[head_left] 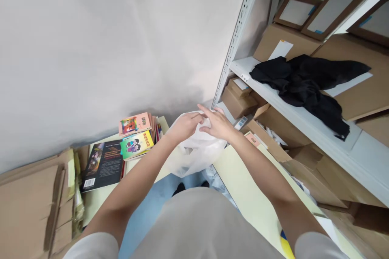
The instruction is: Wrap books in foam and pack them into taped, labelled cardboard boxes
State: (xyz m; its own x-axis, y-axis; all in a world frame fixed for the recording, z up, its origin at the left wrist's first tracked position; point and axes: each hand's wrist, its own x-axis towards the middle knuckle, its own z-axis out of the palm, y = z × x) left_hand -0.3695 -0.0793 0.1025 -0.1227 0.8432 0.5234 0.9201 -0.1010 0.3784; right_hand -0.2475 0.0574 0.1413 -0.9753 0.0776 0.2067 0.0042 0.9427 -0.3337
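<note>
A white translucent plastic bag (194, 156) hangs below my two hands, between two pale yellow tabletops. My left hand (186, 126) is closed on the bag's upper part, its fingers curled. Close beside it, my right hand (217, 123) is against the bag's upper right, thumb and index finger stretched apart and pointing toward the left hand. The index fingertip lies just above the left fingers. What is inside the bag cannot be made out. To the left are a pink-covered book (135, 123), a yellow-green book (137, 145) and a black book (103, 164).
Flattened cardboard (27, 206) stands at the lower left. A metal shelf (361, 158) on the right bears cardboard boxes (364, 89) and black cloth (304, 81). Open boxes (282, 133) sit beneath it, beside the right tabletop (243, 186). Blue floor (146, 210) shows below.
</note>
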